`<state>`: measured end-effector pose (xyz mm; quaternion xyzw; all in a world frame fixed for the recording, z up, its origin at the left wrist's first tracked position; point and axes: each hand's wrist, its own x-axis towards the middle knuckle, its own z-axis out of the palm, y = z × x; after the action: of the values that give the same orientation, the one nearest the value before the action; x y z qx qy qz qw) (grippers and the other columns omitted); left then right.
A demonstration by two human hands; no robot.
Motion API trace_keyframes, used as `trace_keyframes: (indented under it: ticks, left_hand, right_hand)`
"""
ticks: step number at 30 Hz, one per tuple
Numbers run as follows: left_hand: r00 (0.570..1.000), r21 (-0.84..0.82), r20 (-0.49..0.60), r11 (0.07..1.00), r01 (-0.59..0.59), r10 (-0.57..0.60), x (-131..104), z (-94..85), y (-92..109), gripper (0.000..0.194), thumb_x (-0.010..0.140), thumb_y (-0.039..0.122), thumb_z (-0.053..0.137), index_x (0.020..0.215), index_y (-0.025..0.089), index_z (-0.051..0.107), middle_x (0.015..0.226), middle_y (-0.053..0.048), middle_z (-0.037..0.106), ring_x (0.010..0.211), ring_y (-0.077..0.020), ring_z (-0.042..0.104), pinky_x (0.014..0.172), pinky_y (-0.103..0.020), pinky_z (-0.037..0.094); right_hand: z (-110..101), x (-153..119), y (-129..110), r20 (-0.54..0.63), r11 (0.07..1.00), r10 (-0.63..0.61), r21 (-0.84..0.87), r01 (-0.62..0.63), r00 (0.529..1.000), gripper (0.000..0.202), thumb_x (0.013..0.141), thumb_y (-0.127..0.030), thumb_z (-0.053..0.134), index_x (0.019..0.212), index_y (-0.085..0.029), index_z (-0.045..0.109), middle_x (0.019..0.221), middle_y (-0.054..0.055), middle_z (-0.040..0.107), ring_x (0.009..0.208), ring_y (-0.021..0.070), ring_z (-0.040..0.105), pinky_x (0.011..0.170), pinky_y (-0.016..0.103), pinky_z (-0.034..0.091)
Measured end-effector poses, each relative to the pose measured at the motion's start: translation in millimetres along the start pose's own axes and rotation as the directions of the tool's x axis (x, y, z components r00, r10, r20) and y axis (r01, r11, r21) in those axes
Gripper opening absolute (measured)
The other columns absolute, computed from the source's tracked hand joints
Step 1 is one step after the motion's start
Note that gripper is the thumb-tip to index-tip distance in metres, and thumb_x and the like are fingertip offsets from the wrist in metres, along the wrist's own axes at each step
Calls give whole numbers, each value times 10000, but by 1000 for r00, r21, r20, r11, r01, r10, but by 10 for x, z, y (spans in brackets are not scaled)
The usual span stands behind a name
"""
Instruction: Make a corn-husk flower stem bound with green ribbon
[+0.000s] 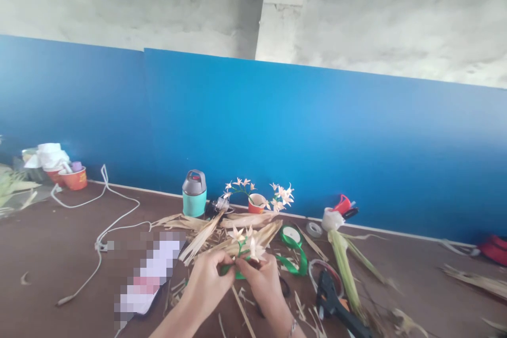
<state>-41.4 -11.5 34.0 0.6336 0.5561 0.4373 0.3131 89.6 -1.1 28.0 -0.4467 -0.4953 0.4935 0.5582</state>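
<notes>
Held pale flowers (256,250) blooms-up above brown table (51,237), clamped low by the stem (240,247) in left hand (209,275) and right hand (263,278), with fingertips close together. Had dry husks (233,221) just behind, green ribbon (302,264) looped right of right hand, glue gun (328,291) near right wrist. Saw orange cup (256,208) farther back, by blue panel (237,127)

The ribbon (303,263) looks glossy, the flowers (256,250) papery and matt, the blue partition (253,127) smooth.
</notes>
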Motion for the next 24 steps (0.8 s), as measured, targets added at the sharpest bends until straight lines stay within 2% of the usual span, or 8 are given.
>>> trace_keyframes:
  ticks: [4,7,10,13,15,18,24]
  left_hand:
    - [998,-17,-60,999,-32,31,-19,14,25,139,624,158,590,490,194,580,503,10,548,526,-152,469,553,-245,311]
    - [998,-156,15,986,60,-58,0,-1,64,154,640,201,586,489,180,563,479,21,508,493,-129,427,517,-236,292]
    - [975,-359,127,909,215,-180,24,-41,98,154,624,244,603,501,166,554,457,41,463,467,-99,370,485,-220,252]
    - [937,-533,237,772,345,-255,25,-84,115,153,569,244,647,519,160,529,460,61,444,439,-59,277,454,-204,166]
    - [908,-593,318,690,415,-273,15,-103,124,189,538,233,681,528,161,507,456,74,434,415,-37,203,441,-208,96]
    - [875,-621,396,621,478,-277,0,-112,144,268,493,224,741,524,162,481,445,97,384,399,-17,146,432,-216,44]
    - [851,-610,455,604,512,-262,-3,-112,178,306,447,236,775,525,158,490,430,100,388,396,-9,142,431,-214,32]
  right_hand:
    - [40,-30,24,-46,999,-45,-25,44,998,128,616,-226,704,548,-150,628,545,10,595,547,149,481,532,257,385]
    - [30,-31,24,-11,998,0,60,1,1000,171,617,-252,737,546,-142,628,522,-11,562,527,121,448,529,238,360]
    - [-23,-16,26,168,961,96,242,-136,981,182,620,-295,770,645,-135,687,586,-5,595,544,103,454,548,219,356]
    - [-85,-5,22,360,885,129,378,-271,924,166,645,-259,772,751,-142,720,660,3,623,585,90,475,573,197,360]
    - [-117,-2,16,424,847,135,420,-326,896,155,636,-233,783,752,-148,726,683,2,634,582,80,479,568,187,357]
    - [-142,3,17,449,816,146,449,-364,881,140,605,-214,809,708,-165,727,753,19,680,627,95,535,596,198,380]
    - [-130,9,47,397,793,182,482,-373,900,156,524,-176,851,604,-176,717,687,26,725,624,130,611,649,247,432]
